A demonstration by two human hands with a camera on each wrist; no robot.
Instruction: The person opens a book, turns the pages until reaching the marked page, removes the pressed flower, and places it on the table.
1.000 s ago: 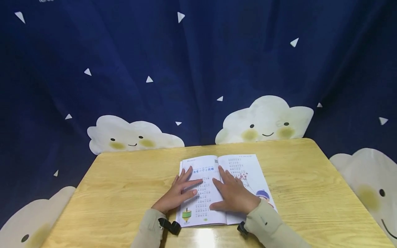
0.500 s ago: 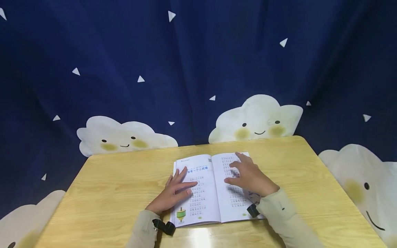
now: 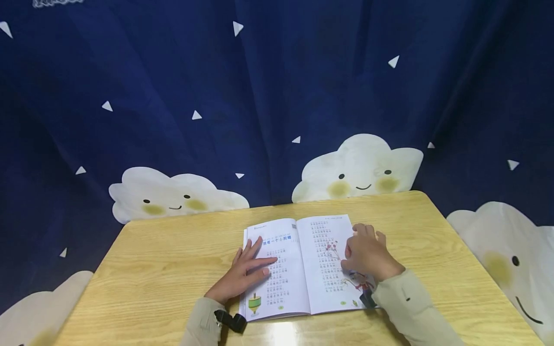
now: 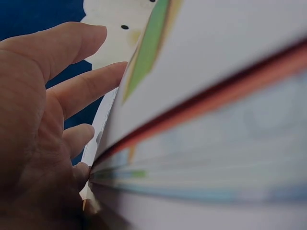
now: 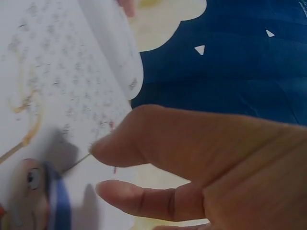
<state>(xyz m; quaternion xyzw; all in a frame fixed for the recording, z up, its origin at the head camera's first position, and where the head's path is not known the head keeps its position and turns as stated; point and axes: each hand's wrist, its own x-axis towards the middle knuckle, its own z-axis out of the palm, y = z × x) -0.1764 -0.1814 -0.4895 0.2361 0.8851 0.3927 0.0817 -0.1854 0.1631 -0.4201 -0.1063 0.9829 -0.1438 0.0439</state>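
Observation:
An open book (image 3: 299, 269) with printed text and small coloured pictures lies on the table. Spread over its left page is my left hand (image 3: 240, 275), with the fingers extended and a spinning-top picture (image 3: 254, 303) below them. In the left wrist view, that hand (image 4: 33, 115) is at the book's outer edge, beside layered page edges (image 4: 216, 120). My right hand (image 3: 372, 252) is over the outer edge of the right page, fingers bent. The right wrist view shows its thumb and a finger apart, their tips overlapping the page (image 5: 62, 81), with no paper visibly pinched.
The light wooden table (image 3: 173, 259) extends on both sides of the book. Behind it hangs a dark blue curtain (image 3: 268, 96) with white triangles and smiling clouds (image 3: 363, 168). A small black device (image 3: 231, 321) is strapped at the left wrist.
My right hand has left the middle of the book and moved right across the right page to its outer edge, uncovering text and a flower picture. The left hand stays on the left page.

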